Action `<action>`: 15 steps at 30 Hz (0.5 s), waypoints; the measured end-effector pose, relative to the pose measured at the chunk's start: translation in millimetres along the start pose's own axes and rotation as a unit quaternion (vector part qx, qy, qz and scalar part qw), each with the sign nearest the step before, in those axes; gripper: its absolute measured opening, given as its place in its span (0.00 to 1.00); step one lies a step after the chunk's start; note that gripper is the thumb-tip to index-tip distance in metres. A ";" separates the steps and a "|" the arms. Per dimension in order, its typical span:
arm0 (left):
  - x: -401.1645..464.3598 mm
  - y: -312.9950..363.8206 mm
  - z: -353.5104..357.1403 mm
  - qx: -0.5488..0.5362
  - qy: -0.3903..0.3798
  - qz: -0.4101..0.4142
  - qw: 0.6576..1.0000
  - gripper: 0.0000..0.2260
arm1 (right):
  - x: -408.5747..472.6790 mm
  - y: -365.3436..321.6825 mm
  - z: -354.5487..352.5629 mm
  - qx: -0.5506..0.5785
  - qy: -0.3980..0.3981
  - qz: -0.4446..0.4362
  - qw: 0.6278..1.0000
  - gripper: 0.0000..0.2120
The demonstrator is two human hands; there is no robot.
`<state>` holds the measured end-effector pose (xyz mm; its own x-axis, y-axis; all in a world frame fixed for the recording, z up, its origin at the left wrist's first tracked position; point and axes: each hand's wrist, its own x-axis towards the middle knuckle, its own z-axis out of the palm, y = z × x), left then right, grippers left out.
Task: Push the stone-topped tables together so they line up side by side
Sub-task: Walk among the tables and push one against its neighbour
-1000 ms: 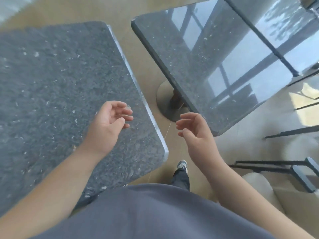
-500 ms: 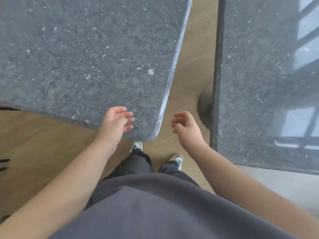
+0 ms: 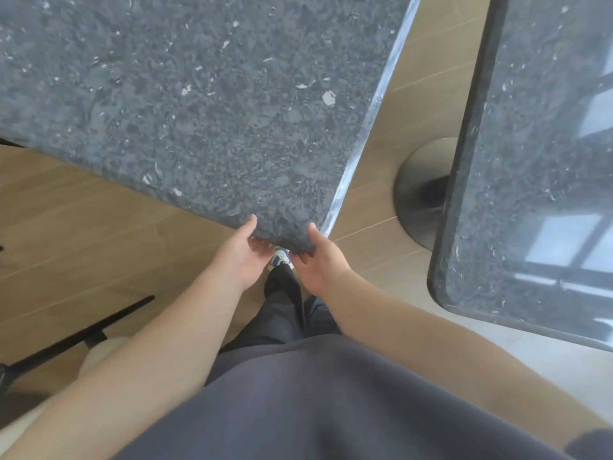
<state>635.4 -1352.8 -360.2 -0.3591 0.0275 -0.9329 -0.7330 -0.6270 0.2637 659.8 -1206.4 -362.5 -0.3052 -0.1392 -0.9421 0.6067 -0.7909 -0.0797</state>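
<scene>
Hands clasp one corner: left grip [image 3: 243,257] and right grip [image 3: 316,260] each curl under the near counter [image 3: 199,104]. Its edge angles away from the far counter [image 3: 537,161]; better to swing this corner rightward, closing the gap evenly.

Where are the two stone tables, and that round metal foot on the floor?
Left stone table [image 3: 205,104]: head view, middle of its speckled top.
Right stone table [image 3: 530,161]: head view, its glossy top.
Round metal foot [image 3: 419,180]: head view, the visible part of the disc.
</scene>
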 end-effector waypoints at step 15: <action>19.1 9.0 15.8 -0.035 -0.005 0.020 0.999 0.16 | 22.3 2.7 8.0 0.078 0.026 -0.022 0.996 0.22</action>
<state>612.9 -1345.6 -371.7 -0.3936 0.0090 -0.9192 -0.6755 -0.6811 0.2826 648.8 -1216.4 -381.2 -0.2874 -0.0746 -0.9549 0.4703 -0.8795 -0.0728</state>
